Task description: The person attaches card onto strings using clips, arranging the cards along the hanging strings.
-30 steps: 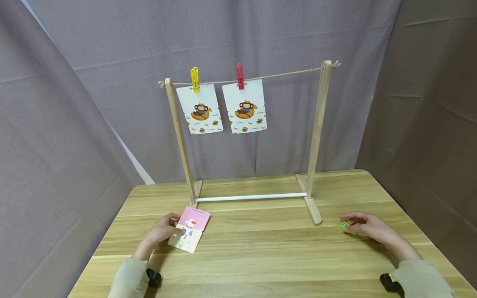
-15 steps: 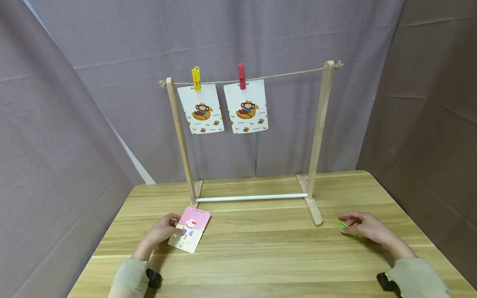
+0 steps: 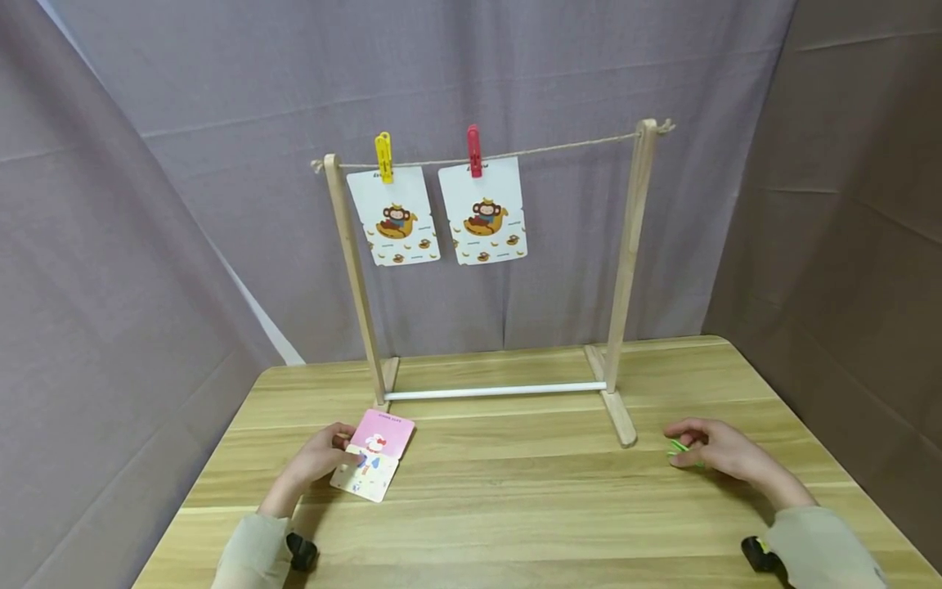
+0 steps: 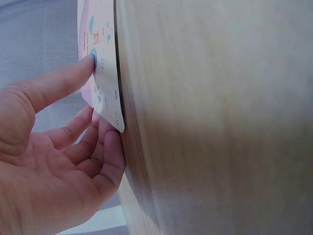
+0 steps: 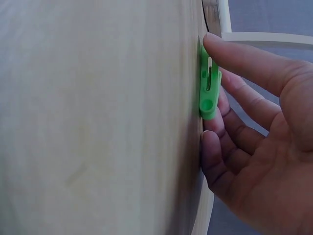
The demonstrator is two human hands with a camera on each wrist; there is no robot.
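My left hand (image 3: 324, 454) pinches a pink and cream card (image 3: 390, 431) with a white rabbit on it, at the left of the table. In the left wrist view the thumb lies on the card's face (image 4: 108, 73) and the fingers are behind and below its edge. On the right side, my right hand (image 3: 724, 450) holds a green clothespin (image 5: 208, 93) between thumb and fingers, low at the tabletop. The thumb tip is at one end of the clothespin in the right wrist view, with the other fingers curled behind it.
A wooden frame (image 3: 625, 278) stands at the back with a string (image 3: 574, 147) across its top. From it hang two monkey cards, the left card (image 3: 401, 192) under a yellow clothespin (image 3: 384, 157), the right card (image 3: 493, 184) under a red clothespin (image 3: 474, 151). Grey curtains surround the wooden table (image 3: 508, 499).
My right hand has shifted slightly left, its thumb and index finger reaching further over the green clothespin. The left hand and the rabbit card stay in place.
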